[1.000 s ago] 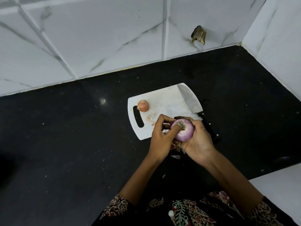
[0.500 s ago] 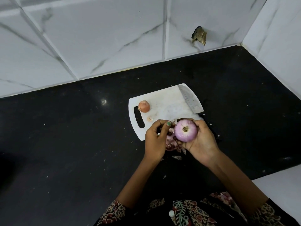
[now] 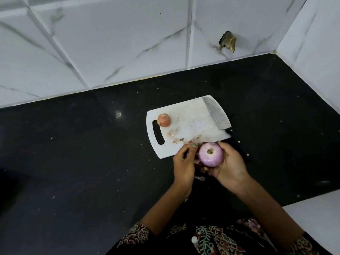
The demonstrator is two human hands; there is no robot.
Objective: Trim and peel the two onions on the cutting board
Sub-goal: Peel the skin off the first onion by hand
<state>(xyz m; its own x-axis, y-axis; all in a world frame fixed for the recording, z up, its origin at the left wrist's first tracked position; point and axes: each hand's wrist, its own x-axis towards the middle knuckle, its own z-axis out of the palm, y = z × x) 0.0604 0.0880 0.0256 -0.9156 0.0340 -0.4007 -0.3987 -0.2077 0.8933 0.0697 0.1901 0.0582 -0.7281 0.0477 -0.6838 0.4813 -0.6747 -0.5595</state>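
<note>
My right hand point(image 3: 229, 162) cups a pale purple onion point(image 3: 210, 156) with its skin off, its cut end facing up, just off the near edge of the white cutting board point(image 3: 191, 124). My left hand point(image 3: 184, 161) is beside it on the left, fingers curled, pinching a thin strip of peel at the board's near edge. A second onion point(image 3: 163, 120), still in its brown skin, lies on the board next to the handle slot. A knife point(image 3: 217, 115) rests along the board's right side, its black handle running off toward me.
Small skin scraps point(image 3: 176, 138) lie on the board's near part, and more peel sits on the black counter point(image 3: 73, 162) under my hands. White marble-look tiles close the back and right. A white surface point(image 3: 316, 218) begins at the near right.
My left hand came off the top of the purple onion and moved left with a strip of peel. My right hand turned the onion so its cut end shows fully.
</note>
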